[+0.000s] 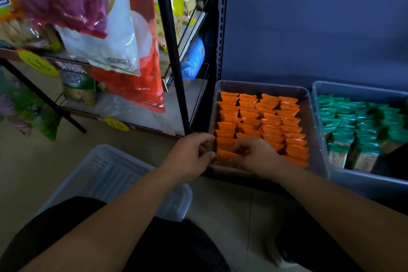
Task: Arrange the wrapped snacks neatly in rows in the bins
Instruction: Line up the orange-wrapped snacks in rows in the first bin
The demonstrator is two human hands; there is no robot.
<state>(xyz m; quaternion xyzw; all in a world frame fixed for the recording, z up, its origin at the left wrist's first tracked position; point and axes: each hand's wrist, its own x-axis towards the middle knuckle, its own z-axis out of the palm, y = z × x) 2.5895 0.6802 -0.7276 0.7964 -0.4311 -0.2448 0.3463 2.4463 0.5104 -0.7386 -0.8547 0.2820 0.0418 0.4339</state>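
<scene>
A clear plastic bin (313, 117) on the floor holds several rows of orange wrapped snacks (271, 121). My left hand (192, 152) is at the bin's near left corner, fingers curled over its rim. My right hand (256, 156) is inside the bin at the front, fingers curled on the orange snacks of the front left row; the exact pack it holds is hidden. To the right stands a second clear bin (320, 103) with rows of green wrapped snacks (357, 126).
A white slotted basket (106, 174) lies on the tiled floor by my left knee. A black metal rack (172, 55) with hanging snack bags stands to the left. A blue-grey shelf panel (309, 19) rises behind the bins.
</scene>
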